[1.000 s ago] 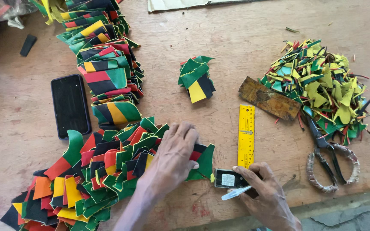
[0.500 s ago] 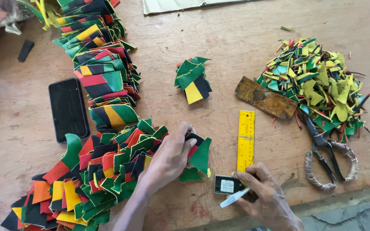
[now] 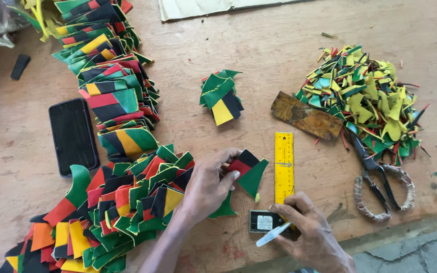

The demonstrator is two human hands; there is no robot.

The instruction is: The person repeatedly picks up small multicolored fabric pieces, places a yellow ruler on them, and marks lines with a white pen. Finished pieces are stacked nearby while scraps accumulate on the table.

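Note:
My left hand (image 3: 209,185) pinches a small striped leather piece (image 3: 249,170), red, black and green, lifted off the right end of a long pile of similar pieces (image 3: 122,207). My right hand (image 3: 309,231) rests near the table's front edge, holding a white pen (image 3: 273,235) and lying over a small dark block with a white label (image 3: 265,221). A yellow ruler (image 3: 283,167) lies just beyond that hand. A small stack of cut pieces (image 3: 221,96) sits at the table's middle.
A black phone (image 3: 73,135) lies at the left beside the pile. Scissors with wrapped handles (image 3: 380,182), a rusty metal strip (image 3: 305,115) and a heap of coloured offcuts (image 3: 365,96) occupy the right. The table's front edge (image 3: 405,222) runs at the lower right.
My left hand has closed on one striped piece and pulled it up and to the right, out of the pile. My right hand has stayed on the block with the pen.

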